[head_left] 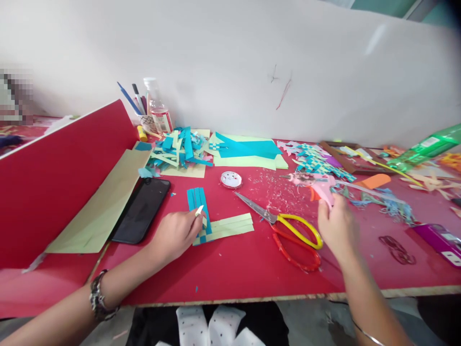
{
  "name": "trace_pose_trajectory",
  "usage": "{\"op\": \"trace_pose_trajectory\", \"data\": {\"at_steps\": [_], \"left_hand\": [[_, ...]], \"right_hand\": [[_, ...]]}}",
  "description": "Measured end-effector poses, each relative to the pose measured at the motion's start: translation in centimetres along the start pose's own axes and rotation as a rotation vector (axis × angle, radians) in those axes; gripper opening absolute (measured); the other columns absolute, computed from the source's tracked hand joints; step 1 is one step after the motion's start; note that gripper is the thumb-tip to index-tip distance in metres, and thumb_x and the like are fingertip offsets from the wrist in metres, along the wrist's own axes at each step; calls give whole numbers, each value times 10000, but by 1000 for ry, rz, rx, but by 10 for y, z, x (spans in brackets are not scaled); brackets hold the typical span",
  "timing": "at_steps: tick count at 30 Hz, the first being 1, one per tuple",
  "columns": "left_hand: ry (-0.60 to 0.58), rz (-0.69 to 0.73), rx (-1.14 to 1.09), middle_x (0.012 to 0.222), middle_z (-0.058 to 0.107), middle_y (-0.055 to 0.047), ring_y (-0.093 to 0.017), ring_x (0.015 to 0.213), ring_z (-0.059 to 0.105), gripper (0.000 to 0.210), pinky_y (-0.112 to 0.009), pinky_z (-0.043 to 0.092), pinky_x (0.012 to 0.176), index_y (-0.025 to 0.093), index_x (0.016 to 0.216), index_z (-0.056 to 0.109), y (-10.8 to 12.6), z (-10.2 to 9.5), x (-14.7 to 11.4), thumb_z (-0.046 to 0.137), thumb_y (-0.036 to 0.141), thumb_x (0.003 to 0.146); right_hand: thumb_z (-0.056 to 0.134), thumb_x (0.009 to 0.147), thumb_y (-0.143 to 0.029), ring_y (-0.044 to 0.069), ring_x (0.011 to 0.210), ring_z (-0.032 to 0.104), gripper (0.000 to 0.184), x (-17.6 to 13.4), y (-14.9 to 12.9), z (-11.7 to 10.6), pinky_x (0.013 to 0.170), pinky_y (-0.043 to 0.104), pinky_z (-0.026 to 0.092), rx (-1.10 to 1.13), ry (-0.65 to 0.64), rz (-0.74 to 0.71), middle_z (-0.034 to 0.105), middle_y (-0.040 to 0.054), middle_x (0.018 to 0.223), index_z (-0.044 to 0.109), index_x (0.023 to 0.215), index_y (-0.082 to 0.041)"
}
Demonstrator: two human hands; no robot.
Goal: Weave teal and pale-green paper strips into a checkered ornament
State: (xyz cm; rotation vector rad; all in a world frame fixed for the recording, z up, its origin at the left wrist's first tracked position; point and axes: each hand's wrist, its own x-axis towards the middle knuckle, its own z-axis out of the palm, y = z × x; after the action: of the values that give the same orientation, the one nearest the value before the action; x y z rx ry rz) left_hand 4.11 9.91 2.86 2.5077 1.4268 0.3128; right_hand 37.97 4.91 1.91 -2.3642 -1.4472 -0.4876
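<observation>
My right hand (336, 226) grips the pink glue gun (320, 183), nozzle (284, 176) toward nine o'clock, where, past the scissors (274, 219), the woven paper L (220, 229), arms toward twelve and three, lies partly under my nearer left hand (178, 234), pinching a pale strip (199, 210).

The left arm (135, 271) and right arm (363, 288) reach forward, leaning in. The left hand (179, 234) makes a pinch. The right hand (337, 226), well apart, curls in a grip.
</observation>
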Motion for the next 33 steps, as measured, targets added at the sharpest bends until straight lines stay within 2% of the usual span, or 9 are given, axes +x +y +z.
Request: {"op": "trace_pose_trajectory", "data": {"at_steps": [3,7,13,18,25,33], "left_hand": [[-15,0,-37,643,672,-63,-151,591,623,491,-225,398,563,162,651,635,0,-1,0,234,297,900],[-40,-5,-54,673,683,-64,-156,611,628,492,-235,406,583,168,670,652,-1,-2,-2,235,286,902],[-67,-34,-55,701,691,-55,-170,634,632,491,-249,403,593,187,693,667,-1,-2,-2,231,277,902],[-79,-60,-66,693,689,-64,-174,639,632,507,-251,399,600,183,685,678,0,-2,-1,232,291,900],[-77,-55,-34,674,684,-64,-181,617,626,515,-258,385,576,186,687,681,0,-2,-2,224,298,898],[-9,1,-28,623,669,-73,-158,572,618,512,-225,393,543,157,648,664,-3,0,-2,235,294,893]], "right_hand": [[352,842,-404,293,842,604,495,-20,-28,-10,631,341,457,152,52,-160,602,228,1009,434,1168,-41],[428,778,-551,281,828,609,601,-45,-63,-10,572,324,476,208,-3,-319,606,192,1013,438,1158,-85],[380,834,-496,253,887,600,508,-57,-86,-10,620,302,490,207,-107,-488,596,171,1049,447,1148,-102],[388,848,-453,250,928,585,474,-58,-93,-11,630,296,493,217,-151,-533,591,153,1060,435,1168,-106],[379,867,-384,236,845,606,399,-59,-98,-9,578,289,490,166,-196,-557,596,146,1022,442,1165,-126],[366,878,-316,232,853,604,348,-59,-96,-9,570,282,484,159,-210,-551,594,141,1033,437,1167,-136]]}}
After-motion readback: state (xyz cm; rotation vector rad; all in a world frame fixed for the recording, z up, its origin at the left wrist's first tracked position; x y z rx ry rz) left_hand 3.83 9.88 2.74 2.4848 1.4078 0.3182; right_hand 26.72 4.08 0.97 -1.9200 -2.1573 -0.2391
